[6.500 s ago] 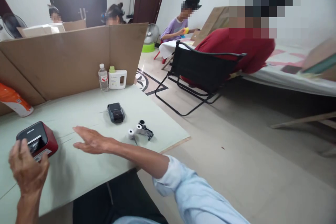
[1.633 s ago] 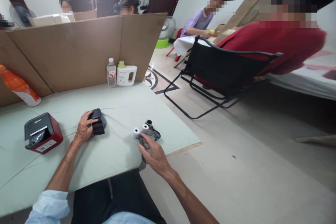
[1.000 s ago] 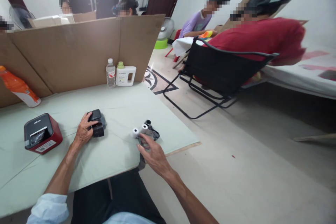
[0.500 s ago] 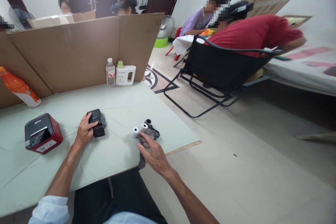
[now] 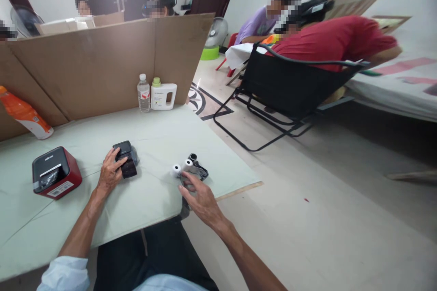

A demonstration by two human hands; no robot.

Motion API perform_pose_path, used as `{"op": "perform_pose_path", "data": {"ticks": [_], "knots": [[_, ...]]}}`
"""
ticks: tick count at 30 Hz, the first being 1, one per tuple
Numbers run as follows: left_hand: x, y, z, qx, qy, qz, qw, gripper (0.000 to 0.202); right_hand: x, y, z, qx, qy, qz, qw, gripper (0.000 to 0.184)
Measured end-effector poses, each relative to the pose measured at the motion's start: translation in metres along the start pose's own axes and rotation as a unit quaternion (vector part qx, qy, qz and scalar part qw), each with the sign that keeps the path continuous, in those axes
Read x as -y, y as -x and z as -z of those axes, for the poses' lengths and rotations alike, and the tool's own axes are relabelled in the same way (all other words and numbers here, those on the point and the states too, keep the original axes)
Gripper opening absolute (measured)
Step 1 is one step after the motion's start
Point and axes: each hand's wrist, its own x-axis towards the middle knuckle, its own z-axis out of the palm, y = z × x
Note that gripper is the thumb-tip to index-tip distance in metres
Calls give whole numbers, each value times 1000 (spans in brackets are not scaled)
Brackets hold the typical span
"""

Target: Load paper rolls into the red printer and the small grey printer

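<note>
At the far left an orange bottle [image 5: 25,118] is seen lying against the cardboard screen [image 5: 102,63], and nearer the table's front a red label printer [image 5: 56,173] with a black top is set on the pale green table [image 5: 164,134]. Just to its right, the left hand [image 5: 109,175] is laid on a small black printer [image 5: 125,158], with the fingers curled over its near side and the thumb pressed to its edge, so that it is gripped where it rests on the table. The device is compact, matt black and round-cornered, and its lid appears raised above a darker lower part. Behind it, by the screen, a water bottle [image 5: 144,94] and a white jug [image 5: 164,96] are placed side by side. Further right, two small white paper rolls [image 5: 176,169] are lying beside a black plastic piece [image 5: 198,171]. The right hand [image 5: 201,198] is held over these with fingers spread, its fingertips touching the black piece; nothing is pinched. On the floor beyond the table, a black folding chair [image 5: 290,91] is occupied by a person in red [image 5: 334,41].
</note>
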Motion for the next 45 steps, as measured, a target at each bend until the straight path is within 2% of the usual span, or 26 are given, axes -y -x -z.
{"op": "perform_pose_path", "data": {"ticks": [6, 11, 14, 17, 21, 24, 29, 33, 38, 41, 45], "knots": [[-7, 8, 2, -7, -4, 6, 1000, 42, 6, 3, 5, -21, 43, 41, 998, 41], [-11, 3, 4, -27, 35, 19, 999, 37, 34, -9, 7, -52, 57, 112, 991, 33], [-10, -13, 8, -64, 76, 62, 993, 24, 55, -29, 1, -1, 40, 135, 990, 32], [-7, -28, 10, -83, 95, 108, 986, 22, 65, -53, -14, 71, 37, 153, 985, 32], [-6, -32, 9, -78, 100, 121, 984, 23, 58, -82, -43, 139, 83, 156, 974, 31], [-5, -31, 9, -73, 102, 132, 983, 23, 54, -99, -63, 187, 116, 147, 964, 38], [-4, -33, 10, -31, 88, 127, 987, 27, 68, -121, -84, 255, 156, 118, 947, 40], [-8, -23, 11, -20, 69, 106, 992, 46, 73, -128, -93, 258, 167, 101, 946, 42], [-6, 5, 15, 13, 106, 128, 986, 66, 55, -127, -98, 263, 167, 86, 946, 44], [1, 11, 17, 4, 132, 178, 975, 63, 47, -128, -100, 266, 160, 87, 947, 40], [9, 2, 10, -7, 156, 236, 959, 54, 45, -130, -109, 265, 152, 96, 947, 26]]}}
